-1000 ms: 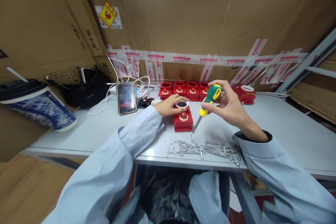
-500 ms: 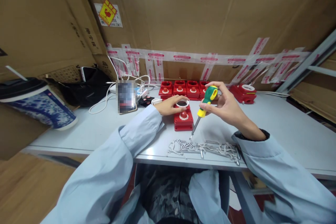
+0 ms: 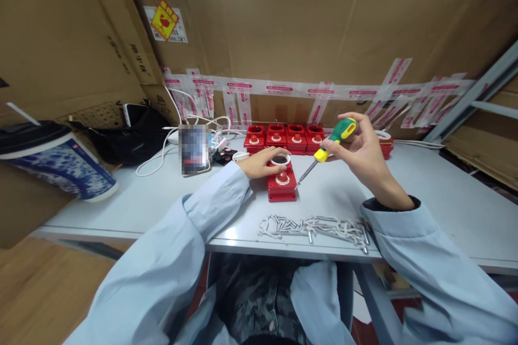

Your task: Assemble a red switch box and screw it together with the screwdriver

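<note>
My left hand (image 3: 265,164) grips the far part of a red box (image 3: 282,188) with a round red button and a white ring, which stands on the table in front of me. In my right hand (image 3: 362,153) is a screwdriver (image 3: 329,142) with a green and yellow handle, tilted down to the left. Its tip is at the near right corner of the box, with something small and pale there; whether it touches the box I cannot tell. Nearer to me lies a loose pile of metal screws (image 3: 315,226) mixed with small metal pins.
Several similar red boxes (image 3: 276,137) stand in a row behind, and another red box (image 3: 386,146) is partly behind my right hand. To the left are a phone (image 3: 196,153), white cables (image 3: 151,168), a black bag (image 3: 133,143) and a large cup (image 3: 68,164). Cardboard (image 3: 283,27) walls the back.
The screwdriver in my right hand has moved up from the screw pile to the near right corner of the red box and tilted more. My left hand stays on the box.
</note>
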`<state>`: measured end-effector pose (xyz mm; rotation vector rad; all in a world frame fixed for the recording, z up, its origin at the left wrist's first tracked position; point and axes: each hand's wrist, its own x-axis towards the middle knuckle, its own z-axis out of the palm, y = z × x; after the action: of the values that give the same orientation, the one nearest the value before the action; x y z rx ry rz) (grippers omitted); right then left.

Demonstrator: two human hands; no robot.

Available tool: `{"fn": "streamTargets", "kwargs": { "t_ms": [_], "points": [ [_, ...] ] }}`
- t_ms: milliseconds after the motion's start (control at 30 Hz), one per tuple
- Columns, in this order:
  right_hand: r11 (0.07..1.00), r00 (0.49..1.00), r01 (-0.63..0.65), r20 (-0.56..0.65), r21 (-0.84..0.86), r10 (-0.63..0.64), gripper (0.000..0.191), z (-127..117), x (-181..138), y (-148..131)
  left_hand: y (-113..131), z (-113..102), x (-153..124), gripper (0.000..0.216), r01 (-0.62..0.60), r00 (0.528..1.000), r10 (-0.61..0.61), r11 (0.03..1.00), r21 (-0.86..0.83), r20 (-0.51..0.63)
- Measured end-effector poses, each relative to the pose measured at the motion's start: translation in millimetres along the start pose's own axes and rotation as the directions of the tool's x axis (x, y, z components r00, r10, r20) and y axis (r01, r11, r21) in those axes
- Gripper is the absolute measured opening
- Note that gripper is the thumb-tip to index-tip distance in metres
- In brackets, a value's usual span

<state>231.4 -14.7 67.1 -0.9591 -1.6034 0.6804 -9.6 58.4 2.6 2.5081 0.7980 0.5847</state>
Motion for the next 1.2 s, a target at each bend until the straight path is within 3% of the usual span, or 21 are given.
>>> {"fn": "streamTargets", "kwargs": {
  "t_ms": [267, 533, 1200],
  "points": [
    [0.998, 0.999, 0.037, -0.023, -0.051, -0.038, 0.06, 1, 4, 12, 0, 0, -1, 0.042, -0.002, 1.0, 0.002, 1.0, 0.018, 0.001],
    [1.0, 1.0, 0.007, -0.018, -0.012, -0.007, 0.065, 5, 2, 11, -1, 1, -1, 0.043, 0.005, 1.0, -0.005, 1.0, 0.02, -0.002],
    [0.987, 0.996, 0.08, -0.013, -0.139, -0.083, 0.06, 8, -2, 9, 0, 2, 0, 0.045, 0.006, 1.0, -0.006, 0.999, 0.046, 0.002]
  ]
}}
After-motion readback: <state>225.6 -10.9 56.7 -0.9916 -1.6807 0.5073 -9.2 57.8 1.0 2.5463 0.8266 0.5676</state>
